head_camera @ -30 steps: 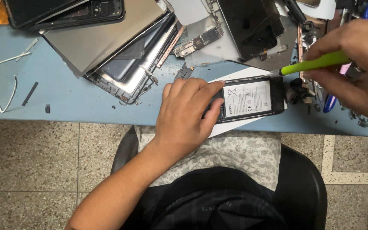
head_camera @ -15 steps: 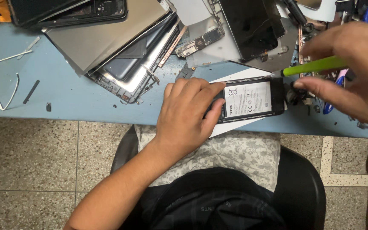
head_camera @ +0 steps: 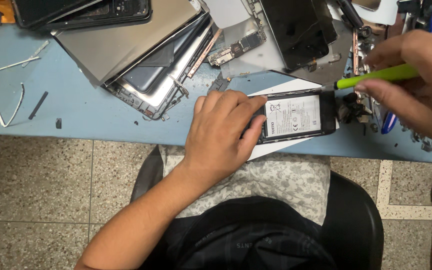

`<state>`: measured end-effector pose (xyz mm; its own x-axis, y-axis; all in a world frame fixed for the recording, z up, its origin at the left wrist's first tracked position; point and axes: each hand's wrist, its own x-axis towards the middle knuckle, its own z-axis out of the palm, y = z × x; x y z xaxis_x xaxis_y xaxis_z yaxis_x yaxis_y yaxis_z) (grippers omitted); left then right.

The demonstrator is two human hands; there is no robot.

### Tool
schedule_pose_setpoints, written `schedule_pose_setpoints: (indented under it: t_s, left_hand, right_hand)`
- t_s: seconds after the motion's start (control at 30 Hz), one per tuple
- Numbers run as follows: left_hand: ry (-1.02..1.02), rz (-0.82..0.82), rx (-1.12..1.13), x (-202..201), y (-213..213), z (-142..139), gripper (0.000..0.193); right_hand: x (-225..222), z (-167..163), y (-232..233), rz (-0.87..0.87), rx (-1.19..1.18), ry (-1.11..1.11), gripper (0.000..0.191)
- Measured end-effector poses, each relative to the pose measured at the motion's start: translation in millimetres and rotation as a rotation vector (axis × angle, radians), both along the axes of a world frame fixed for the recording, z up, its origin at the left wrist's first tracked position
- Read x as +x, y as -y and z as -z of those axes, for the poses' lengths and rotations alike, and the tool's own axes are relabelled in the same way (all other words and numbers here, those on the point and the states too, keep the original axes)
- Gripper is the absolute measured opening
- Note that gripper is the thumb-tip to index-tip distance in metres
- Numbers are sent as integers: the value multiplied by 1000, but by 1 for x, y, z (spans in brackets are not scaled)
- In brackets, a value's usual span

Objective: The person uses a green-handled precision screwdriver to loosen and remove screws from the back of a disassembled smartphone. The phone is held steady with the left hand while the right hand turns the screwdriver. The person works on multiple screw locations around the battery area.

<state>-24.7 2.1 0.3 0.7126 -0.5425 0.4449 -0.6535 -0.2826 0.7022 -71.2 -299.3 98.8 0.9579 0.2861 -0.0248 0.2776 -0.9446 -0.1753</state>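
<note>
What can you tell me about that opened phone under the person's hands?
The opened phone lies flat at the blue table's near edge, back cover off, its white-labelled battery showing inside a black frame. The left hand presses its left end; the green screwdriver in the right hand meets its upper right corner.

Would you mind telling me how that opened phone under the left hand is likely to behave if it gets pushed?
The opened phone looks flat and rigid, so it would probably slide rather than tip or roll. The left hand presses on one end, likely to stop it skating on the blue table. Its exposed battery seems easily damaged.
</note>
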Motion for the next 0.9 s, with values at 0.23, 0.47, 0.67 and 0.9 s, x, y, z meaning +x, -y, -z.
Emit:
schedule_pose_setpoints:
  t_s: [0.23, 0.47, 0.67, 0.9]
  left_hand:
    - [5, 3, 12, 0, 0, 0, 30]
    - [-2, 6, -1, 0, 0, 0, 30]
    - [4, -1, 7, 0, 0, 0, 30]
    - [8, 0, 6, 0, 0, 0, 30]
  right_hand:
    - [0, 1, 2, 66, 34, -45, 41]
    - [-1, 0, 0, 86, -48, -50, 49]
    - [-6, 3, 6, -72, -118, -32, 22]
    - [1, -4, 6, -63, -122, -11, 29]
